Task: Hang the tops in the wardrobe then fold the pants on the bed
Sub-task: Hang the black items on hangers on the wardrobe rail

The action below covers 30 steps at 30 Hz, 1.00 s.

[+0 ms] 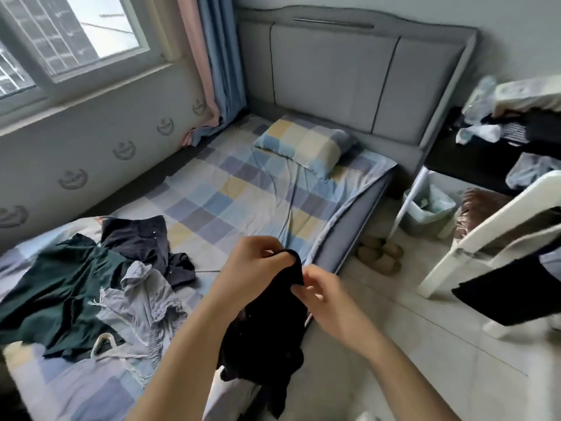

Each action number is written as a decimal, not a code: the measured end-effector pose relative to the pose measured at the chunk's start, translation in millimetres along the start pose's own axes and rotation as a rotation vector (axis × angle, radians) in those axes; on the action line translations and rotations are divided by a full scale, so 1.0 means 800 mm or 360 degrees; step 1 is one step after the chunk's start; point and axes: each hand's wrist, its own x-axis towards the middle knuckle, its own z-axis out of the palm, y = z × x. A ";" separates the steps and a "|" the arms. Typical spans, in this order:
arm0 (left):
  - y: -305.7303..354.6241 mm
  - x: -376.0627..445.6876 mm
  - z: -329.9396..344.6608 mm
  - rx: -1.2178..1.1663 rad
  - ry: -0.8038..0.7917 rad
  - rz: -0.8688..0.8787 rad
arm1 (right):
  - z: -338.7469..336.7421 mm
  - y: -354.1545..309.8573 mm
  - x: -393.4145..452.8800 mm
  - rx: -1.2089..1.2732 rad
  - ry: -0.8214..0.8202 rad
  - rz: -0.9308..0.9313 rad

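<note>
- While both hands meet over the near bed edge, the left hand (258, 268) grips the top hem of a black garment (267, 329), fingers curled over the fabric.
- Right hand (321, 296) pinches the same hem just right of the left grip, fingertips on the cloth.
- Black garment hangs down from the two grips, bunched, lower part dangling past the mattress side; cannot tell if it is a top or pants.
- Left of the grip, on the bed (230, 189): grey frayed garment (142, 302) nearest, dark green garment (54, 287) beyond it to the left, touching it.
- Up-left of the grip: dark navy garment (139, 238) lying crumpled, overlapping the green and grey ones.
- Right of the grip, on the floor: beige slippers (379, 253) beside the bed frame.
- Far right: white chair (473, 238) with dark cloth draped on it.
- Beyond the grip: checked pillow (303, 144) at the grey headboard (334, 74).
- Far left: window (69, 38), pink and blue curtains (212, 62).
</note>
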 end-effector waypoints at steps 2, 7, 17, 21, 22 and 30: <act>0.023 0.007 0.018 0.0065 -0.0013 0.0052 | -0.042 0.001 -0.013 0.0084 0.0098 0.0013; 0.071 0.027 0.064 0.0457 -0.0245 0.0229 | -0.148 -0.011 -0.049 0.0486 0.0361 0.0134; 0.126 0.122 0.229 0.1316 -0.0016 0.0855 | -0.343 0.004 -0.154 -0.0641 0.1001 0.0018; 0.113 0.164 0.296 0.1431 -0.0008 0.0920 | -0.397 0.030 -0.199 -0.0689 0.1062 0.0200; 0.114 0.174 0.311 0.1440 -0.0050 0.0896 | -0.409 0.038 -0.208 -0.0769 0.1061 0.0257; 0.181 0.251 0.458 0.0481 -0.0364 0.0525 | -0.504 0.074 -0.238 -0.0978 0.1895 0.0637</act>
